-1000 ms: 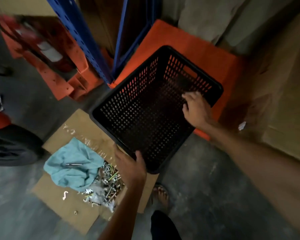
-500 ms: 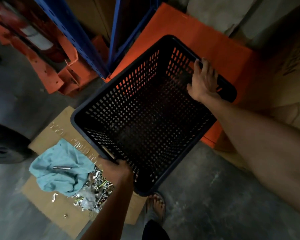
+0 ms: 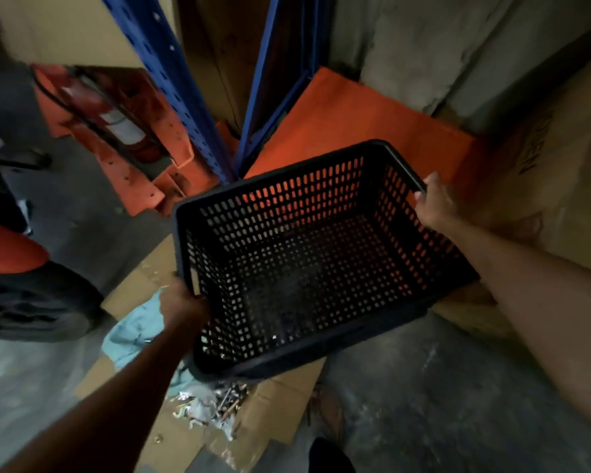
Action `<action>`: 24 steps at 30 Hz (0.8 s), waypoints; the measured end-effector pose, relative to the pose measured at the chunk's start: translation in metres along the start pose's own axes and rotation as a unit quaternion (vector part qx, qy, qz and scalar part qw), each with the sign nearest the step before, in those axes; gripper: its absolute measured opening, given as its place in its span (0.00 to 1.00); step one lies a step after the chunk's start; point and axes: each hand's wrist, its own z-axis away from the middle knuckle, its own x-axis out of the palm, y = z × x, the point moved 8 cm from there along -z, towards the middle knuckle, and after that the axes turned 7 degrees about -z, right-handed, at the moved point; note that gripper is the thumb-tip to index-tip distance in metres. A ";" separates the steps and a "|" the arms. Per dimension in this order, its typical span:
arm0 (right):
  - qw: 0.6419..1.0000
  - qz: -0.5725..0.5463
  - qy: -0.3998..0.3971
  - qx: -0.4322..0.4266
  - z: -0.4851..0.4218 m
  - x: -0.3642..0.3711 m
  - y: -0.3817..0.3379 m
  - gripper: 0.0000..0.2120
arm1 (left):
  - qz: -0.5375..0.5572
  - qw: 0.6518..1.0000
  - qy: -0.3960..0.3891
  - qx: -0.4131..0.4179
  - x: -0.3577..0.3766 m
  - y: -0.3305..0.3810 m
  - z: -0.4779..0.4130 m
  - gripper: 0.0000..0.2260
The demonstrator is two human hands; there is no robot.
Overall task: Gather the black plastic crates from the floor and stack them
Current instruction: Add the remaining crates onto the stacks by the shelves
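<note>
Black crate (image 3: 307, 254) was at frame centre, lifted w/ both hands: left hand (image 3: 181, 302) closed on the lower-left rim, right hand (image 3: 434, 203) on the upper-right rim. Risk: thin rim hold may slip, dropping it onto the bolts (image 3: 212, 404) below.

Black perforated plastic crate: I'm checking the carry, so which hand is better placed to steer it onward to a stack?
Probably right. The right hand clasps the black perforated plastic crate's far rim; the left hand grips only its near corner.
</note>
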 end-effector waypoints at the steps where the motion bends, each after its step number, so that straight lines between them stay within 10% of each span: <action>1: 1.000 -0.003 -0.006 0.022 0.018 -0.010 0.002 0.17 | -0.015 0.999 0.000 0.036 -0.018 0.008 -0.002 0.16; 10: 0.998 -0.015 0.065 -0.001 0.254 -0.143 -0.066 0.31 | -0.105 0.953 0.082 0.271 -0.236 0.020 0.066 0.33; 24: 0.966 0.103 0.238 -0.002 0.709 -0.487 -0.198 0.20 | -0.102 0.847 0.147 0.501 -0.616 -0.027 0.403 0.17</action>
